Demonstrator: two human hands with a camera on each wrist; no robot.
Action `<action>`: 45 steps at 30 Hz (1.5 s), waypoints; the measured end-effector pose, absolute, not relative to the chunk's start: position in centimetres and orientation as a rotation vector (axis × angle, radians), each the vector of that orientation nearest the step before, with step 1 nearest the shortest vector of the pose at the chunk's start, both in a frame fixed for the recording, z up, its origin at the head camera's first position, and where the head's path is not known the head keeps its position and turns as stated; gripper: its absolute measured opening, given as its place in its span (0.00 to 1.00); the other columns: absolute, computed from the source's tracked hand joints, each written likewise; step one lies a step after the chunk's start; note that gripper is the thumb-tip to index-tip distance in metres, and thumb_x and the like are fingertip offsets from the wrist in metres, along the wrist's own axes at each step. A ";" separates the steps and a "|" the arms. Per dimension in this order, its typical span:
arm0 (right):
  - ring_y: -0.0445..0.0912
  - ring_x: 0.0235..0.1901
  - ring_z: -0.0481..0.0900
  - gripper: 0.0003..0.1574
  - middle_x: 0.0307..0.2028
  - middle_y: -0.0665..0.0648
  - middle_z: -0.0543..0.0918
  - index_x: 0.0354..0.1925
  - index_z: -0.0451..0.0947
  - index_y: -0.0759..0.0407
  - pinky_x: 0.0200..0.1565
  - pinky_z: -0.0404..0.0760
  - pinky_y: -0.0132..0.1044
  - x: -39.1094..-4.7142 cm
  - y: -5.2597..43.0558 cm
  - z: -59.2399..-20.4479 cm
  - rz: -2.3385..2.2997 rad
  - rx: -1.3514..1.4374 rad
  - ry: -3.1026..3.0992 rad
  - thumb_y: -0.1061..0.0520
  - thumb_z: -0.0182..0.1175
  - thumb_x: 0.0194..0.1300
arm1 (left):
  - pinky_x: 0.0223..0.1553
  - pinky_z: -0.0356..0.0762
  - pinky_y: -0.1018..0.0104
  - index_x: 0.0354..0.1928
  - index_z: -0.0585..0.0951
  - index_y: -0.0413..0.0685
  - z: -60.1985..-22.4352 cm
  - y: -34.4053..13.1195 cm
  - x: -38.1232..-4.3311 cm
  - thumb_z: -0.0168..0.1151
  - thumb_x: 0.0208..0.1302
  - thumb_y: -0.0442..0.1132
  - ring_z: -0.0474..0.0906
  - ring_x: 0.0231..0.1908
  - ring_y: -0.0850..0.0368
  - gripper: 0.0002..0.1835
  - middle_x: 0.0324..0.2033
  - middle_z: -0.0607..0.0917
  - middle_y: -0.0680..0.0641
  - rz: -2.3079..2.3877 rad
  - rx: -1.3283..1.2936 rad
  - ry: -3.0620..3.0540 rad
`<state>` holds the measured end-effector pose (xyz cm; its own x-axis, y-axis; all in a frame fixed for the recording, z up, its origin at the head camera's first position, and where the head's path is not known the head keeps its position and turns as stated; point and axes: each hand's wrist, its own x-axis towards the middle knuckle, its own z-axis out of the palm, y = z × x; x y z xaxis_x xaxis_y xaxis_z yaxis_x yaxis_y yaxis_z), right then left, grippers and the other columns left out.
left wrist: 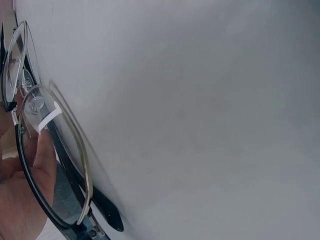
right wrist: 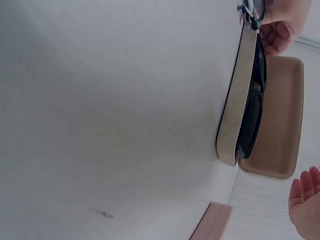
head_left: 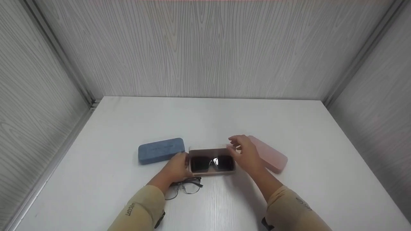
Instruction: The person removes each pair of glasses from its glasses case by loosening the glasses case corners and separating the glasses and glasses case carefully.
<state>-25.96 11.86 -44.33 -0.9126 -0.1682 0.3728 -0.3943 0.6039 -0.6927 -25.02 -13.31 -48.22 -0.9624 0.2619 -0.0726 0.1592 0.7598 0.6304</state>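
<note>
So that the case (head_left: 212,174) is presumably steadied on the tabletop (head_left: 212,118), its left end is gripped by the left hand (head_left: 175,167), while the right hand (head_left: 249,156), fingers loosely bent, is held empty near the lid (head_left: 207,152).

– Where do the sunglasses (head_left: 199,164) lie?
– Inside the middle case (head_left: 205,152), on the worktop (head_left: 205,122), between the left case (head_left: 161,151) and the right case (head_left: 272,156).
– And the eyeglasses (head_left: 191,186)?
– Before the middle case, toward its left.
</note>
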 end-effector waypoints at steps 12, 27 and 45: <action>0.40 0.41 0.76 0.07 0.36 0.47 0.80 0.37 0.81 0.53 0.46 0.77 0.35 -24.3 9.6 -45.0 0.974 0.549 -2.707 0.59 0.63 0.56 | 0.50 0.71 0.56 0.50 0.72 0.36 -48.5 -13.3 -25.3 0.75 0.35 0.37 0.70 0.41 0.52 0.35 0.40 0.73 0.46 0.989 0.340 2.779; 0.48 0.35 0.76 0.10 0.33 0.53 0.74 0.37 0.79 0.60 0.40 0.78 0.41 -23.9 6.9 -46.7 0.397 0.725 -2.822 0.59 0.63 0.54 | 0.53 0.69 0.55 0.51 0.71 0.36 -48.2 -13.4 -25.2 0.75 0.37 0.38 0.71 0.45 0.50 0.35 0.43 0.73 0.44 0.987 0.302 2.765; 0.46 0.32 0.74 0.07 0.30 0.53 0.73 0.37 0.78 0.60 0.37 0.79 0.41 -24.5 5.5 -47.4 0.097 0.606 -2.902 0.60 0.58 0.59 | 0.47 0.72 0.59 0.47 0.73 0.38 -48.7 -13.3 -25.4 0.75 0.35 0.39 0.69 0.38 0.54 0.33 0.37 0.72 0.48 0.948 0.320 2.792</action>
<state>-24.50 5.52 -47.36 -0.9019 -0.3907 0.1842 -0.4021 0.9152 -0.0276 -25.42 -13.28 -48.67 -0.9615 0.2573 -0.0960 0.1457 0.7743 0.6159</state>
